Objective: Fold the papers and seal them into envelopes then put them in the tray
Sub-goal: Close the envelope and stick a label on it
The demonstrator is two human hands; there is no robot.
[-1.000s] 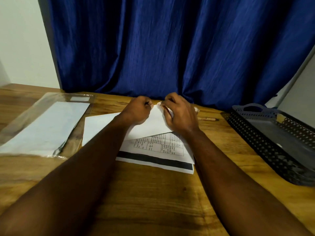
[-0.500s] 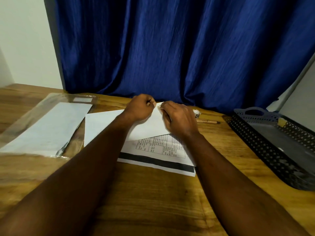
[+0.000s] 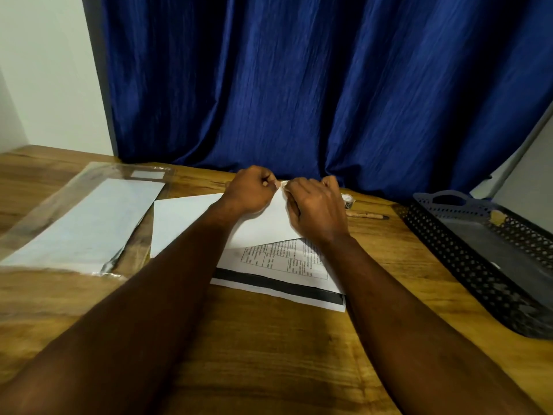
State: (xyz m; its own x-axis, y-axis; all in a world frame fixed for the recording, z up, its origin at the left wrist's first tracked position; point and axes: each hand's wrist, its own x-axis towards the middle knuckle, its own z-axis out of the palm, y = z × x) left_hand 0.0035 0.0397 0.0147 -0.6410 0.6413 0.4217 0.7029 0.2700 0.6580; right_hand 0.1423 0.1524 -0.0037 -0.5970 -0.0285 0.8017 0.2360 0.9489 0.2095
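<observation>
Both hands have fingers curled tight and meet at the envelope's (image 3: pixel 185 223) far edge. Left hand (image 3: pixel 251 191) pinches that edge between thumb and fingertips, with a small pale bit showing in the pinch. Right hand (image 3: pixel 314 208) is curled over the same edge just beside it, knuckles up. Its fingertips are hidden, so I can't tell exactly how it grips. The hands are almost touching.

The envelope is white and lies flat on the wooden table (image 3: pixel 269 339), slightly skewed. Its near right corner overlaps a stack of printed papers (image 3: pixel 278 259); the top sheet shows a table grid and a black band along the near edge.

Beyond the envelope's right end are a small roll (image 3: pixel 348 200) and a pen (image 3: pixel 368 216). Well to its right is a dark perforated tray (image 3: pixel 449 250), with nothing white visible in it. To its left, a clear plastic sleeve (image 3: pixel 83 223) holds something white. A blue curtain (image 3: pixel 299 85) hangs behind the envelope.
</observation>
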